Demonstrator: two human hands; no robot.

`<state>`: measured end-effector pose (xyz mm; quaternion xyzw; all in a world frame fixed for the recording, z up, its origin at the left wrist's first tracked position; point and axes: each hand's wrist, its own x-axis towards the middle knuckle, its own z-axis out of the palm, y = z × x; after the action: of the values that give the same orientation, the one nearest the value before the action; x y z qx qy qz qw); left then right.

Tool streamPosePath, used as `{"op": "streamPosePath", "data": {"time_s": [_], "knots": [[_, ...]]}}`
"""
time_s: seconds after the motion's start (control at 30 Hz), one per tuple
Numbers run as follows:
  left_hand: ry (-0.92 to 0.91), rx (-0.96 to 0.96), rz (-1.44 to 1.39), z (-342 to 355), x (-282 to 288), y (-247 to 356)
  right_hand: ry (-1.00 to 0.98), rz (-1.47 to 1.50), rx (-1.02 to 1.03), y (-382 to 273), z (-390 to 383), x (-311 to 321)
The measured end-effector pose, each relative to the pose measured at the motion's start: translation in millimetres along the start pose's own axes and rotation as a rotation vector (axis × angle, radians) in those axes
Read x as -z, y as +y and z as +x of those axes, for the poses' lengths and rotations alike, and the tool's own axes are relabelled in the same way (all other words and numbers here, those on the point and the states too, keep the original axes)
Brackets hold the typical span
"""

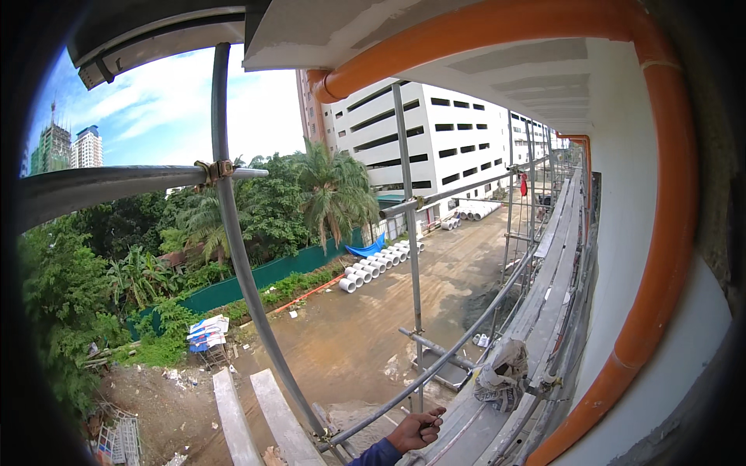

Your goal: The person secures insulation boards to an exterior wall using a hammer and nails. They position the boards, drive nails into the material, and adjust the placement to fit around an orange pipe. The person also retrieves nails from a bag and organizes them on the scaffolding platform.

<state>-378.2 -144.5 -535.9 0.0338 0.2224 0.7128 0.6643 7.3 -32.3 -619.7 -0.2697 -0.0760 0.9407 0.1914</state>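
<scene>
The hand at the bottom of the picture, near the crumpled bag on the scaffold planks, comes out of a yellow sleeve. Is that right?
Not quite: the head view shows a blue sleeve, not a yellow one. The hand is indeed at the bottom, near the crumpled bag on the scaffold planks.

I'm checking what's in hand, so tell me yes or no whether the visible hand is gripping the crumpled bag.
No, the bag sits on the planks, with a visible gap between it and the hand.
</scene>
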Motion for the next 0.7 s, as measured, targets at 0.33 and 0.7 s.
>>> {"op": "streamPosePath", "data": {"time_s": [0.33, 0.7], "knots": [[-0.095, 0.024, -0.017, -50, -168, 36, 0.172, -0.046, -0.045, 0, -106, -156], [-0.142, -0.021, -0.053, -82, -311, 89, 0.225, -0.039, -0.081, 3, -186, -271]]}}
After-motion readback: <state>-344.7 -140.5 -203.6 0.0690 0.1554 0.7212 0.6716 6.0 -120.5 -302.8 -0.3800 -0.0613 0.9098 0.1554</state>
